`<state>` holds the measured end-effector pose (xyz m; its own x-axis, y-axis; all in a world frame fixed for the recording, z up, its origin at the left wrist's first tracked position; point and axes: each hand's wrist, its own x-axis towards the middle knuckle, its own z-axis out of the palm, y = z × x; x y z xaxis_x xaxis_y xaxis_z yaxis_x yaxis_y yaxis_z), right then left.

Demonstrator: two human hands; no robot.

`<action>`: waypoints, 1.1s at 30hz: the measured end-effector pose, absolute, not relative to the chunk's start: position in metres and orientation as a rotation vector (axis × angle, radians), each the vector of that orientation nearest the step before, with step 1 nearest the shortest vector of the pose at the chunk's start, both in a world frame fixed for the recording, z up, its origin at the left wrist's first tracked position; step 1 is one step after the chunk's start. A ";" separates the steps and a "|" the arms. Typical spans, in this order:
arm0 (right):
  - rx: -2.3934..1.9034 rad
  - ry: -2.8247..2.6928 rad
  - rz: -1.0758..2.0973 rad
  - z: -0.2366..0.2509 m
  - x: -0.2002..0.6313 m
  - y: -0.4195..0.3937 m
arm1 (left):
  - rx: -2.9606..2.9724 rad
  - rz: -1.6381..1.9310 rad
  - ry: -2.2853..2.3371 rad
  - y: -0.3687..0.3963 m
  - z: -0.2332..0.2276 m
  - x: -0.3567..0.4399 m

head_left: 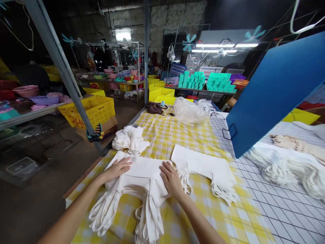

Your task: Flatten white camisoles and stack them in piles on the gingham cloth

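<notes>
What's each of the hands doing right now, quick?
Left hand: open, laid flat on the white garment stack.
Right hand: open, palm down on the same stack's right part.

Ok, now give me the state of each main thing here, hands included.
White fabric stack: laid flat
Left hand: open, on that stack
Right hand: open, on it too
Second white stack: laid flat
White cloth bundle: crumpled
Checkered cloth: spread out
Plastic bag: rumpled
Blue board: tilted
Tube lights: lit
</notes>
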<state>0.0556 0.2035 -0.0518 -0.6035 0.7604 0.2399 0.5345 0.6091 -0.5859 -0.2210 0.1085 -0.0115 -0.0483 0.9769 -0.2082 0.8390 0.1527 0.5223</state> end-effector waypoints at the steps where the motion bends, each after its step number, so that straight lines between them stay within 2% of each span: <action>1: -1.028 -2.313 0.674 -0.053 0.058 0.203 | 1.715 0.356 1.933 0.109 -0.010 -0.221; 5: -1.122 -1.973 0.645 -0.055 0.085 0.213 | 1.720 0.505 2.029 0.120 0.005 -0.216; 12: -1.522 -1.615 0.234 -0.065 0.198 0.268 | 1.788 0.704 2.069 0.170 0.025 -0.161; 16: -1.834 -1.633 0.132 -0.068 0.246 0.293 | 1.841 0.521 1.996 0.222 0.019 -0.105; 20: -1.934 -1.620 0.100 -0.070 0.266 0.309 | 1.828 0.256 2.111 0.277 0.008 -0.056; 24: -2.034 -1.575 0.078 -0.075 0.276 0.324 | 1.732 0.162 2.232 0.318 -0.005 -0.030; 33: -1.961 -1.688 0.034 -0.087 0.284 0.333 | 1.808 0.133 2.332 0.336 -0.032 -0.018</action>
<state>0.2844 0.3334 -0.0870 0.2124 0.9216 0.3247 0.9079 -0.0633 -0.4143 -0.0183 0.3364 -0.0324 -0.2397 0.9664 -0.0929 0.9495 0.2534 0.1852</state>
